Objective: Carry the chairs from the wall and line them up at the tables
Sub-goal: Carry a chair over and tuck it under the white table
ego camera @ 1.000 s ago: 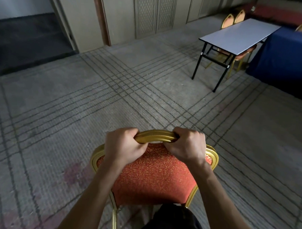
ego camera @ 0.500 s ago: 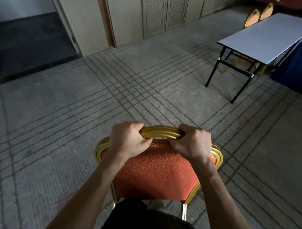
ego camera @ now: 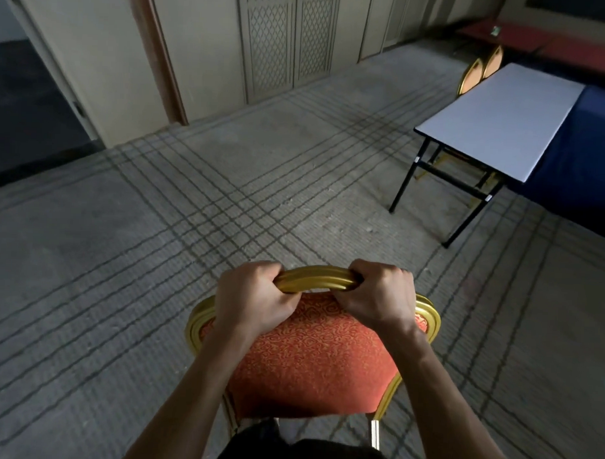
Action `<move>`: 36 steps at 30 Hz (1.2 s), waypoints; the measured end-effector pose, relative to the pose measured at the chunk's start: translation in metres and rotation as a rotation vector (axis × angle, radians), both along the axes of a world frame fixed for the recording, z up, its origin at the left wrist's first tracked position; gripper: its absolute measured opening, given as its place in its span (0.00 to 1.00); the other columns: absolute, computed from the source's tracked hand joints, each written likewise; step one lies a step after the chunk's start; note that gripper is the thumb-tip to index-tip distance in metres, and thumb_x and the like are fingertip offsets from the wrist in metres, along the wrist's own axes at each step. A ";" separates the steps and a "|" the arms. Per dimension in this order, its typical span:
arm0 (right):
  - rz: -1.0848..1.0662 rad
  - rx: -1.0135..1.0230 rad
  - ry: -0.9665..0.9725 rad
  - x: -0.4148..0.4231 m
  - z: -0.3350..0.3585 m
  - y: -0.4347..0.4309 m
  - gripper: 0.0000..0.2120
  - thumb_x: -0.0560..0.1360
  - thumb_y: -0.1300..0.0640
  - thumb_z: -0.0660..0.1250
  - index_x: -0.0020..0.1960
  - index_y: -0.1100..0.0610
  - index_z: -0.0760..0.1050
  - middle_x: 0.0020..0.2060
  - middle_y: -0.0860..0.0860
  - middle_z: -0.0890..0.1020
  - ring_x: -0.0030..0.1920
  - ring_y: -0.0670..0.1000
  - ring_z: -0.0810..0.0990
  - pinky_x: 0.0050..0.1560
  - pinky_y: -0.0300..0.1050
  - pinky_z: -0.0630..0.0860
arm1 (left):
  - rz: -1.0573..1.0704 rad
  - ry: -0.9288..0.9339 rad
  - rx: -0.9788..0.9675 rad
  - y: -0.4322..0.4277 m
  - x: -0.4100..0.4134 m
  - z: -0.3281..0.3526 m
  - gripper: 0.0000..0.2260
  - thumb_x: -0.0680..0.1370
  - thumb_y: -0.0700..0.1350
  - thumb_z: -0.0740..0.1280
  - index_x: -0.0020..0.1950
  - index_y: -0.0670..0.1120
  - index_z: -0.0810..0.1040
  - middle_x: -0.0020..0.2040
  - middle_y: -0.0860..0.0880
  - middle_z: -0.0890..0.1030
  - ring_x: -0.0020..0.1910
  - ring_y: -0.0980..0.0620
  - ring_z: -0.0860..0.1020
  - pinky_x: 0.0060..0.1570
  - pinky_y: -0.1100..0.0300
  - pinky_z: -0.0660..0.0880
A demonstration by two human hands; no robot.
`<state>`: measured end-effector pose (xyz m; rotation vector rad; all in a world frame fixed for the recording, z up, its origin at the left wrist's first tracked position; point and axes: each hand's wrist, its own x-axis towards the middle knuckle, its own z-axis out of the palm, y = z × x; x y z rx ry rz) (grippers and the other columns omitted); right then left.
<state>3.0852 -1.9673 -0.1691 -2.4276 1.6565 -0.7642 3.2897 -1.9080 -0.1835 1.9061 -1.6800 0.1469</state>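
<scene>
While both fists wrap the gold top rail, left hand beside right hand, the chair looks stiff and light, above the carpet, well short of the tabletop.

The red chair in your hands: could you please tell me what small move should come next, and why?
Probably carry the chair forward and right, toward the white table. The left hand and right hand both grip its gold top rail, and bare carpet lies between it and the table.
</scene>
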 end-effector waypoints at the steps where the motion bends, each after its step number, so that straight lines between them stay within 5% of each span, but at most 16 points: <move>1: -0.011 -0.021 0.009 0.007 0.002 -0.016 0.19 0.63 0.37 0.61 0.33 0.53 0.75 0.27 0.49 0.79 0.30 0.56 0.79 0.34 0.46 0.75 | -0.013 -0.021 -0.002 -0.019 0.008 0.004 0.19 0.62 0.55 0.76 0.30 0.46 0.70 0.27 0.49 0.77 0.29 0.43 0.78 0.28 0.60 0.67; 4: -0.062 -0.024 -0.002 0.027 0.008 -0.067 0.19 0.63 0.38 0.61 0.33 0.54 0.74 0.26 0.49 0.79 0.30 0.57 0.79 0.33 0.46 0.75 | -0.077 -0.037 -0.011 -0.081 0.031 0.012 0.19 0.62 0.54 0.78 0.29 0.47 0.70 0.27 0.50 0.77 0.28 0.45 0.78 0.29 0.62 0.63; 19: -0.123 0.031 -0.062 0.077 -0.018 -0.405 0.18 0.62 0.38 0.62 0.34 0.54 0.74 0.29 0.48 0.80 0.34 0.56 0.81 0.36 0.46 0.75 | -0.169 -0.065 0.008 -0.430 0.089 0.006 0.18 0.64 0.57 0.73 0.30 0.47 0.70 0.28 0.49 0.78 0.30 0.43 0.79 0.28 0.56 0.70; 25: -0.078 0.001 -0.100 0.082 -0.013 -0.525 0.16 0.62 0.41 0.66 0.32 0.51 0.66 0.29 0.49 0.80 0.34 0.57 0.80 0.35 0.44 0.71 | -0.167 -0.080 -0.037 -0.549 0.093 0.014 0.19 0.63 0.56 0.75 0.29 0.46 0.70 0.27 0.48 0.76 0.28 0.43 0.78 0.27 0.58 0.67; 36: -0.162 -0.070 -0.092 0.086 -0.022 -0.733 0.16 0.62 0.39 0.62 0.32 0.53 0.72 0.28 0.48 0.78 0.31 0.53 0.79 0.32 0.43 0.71 | -0.278 -0.045 -0.026 -0.778 0.099 0.002 0.16 0.63 0.53 0.74 0.29 0.45 0.71 0.27 0.48 0.76 0.28 0.43 0.77 0.26 0.54 0.70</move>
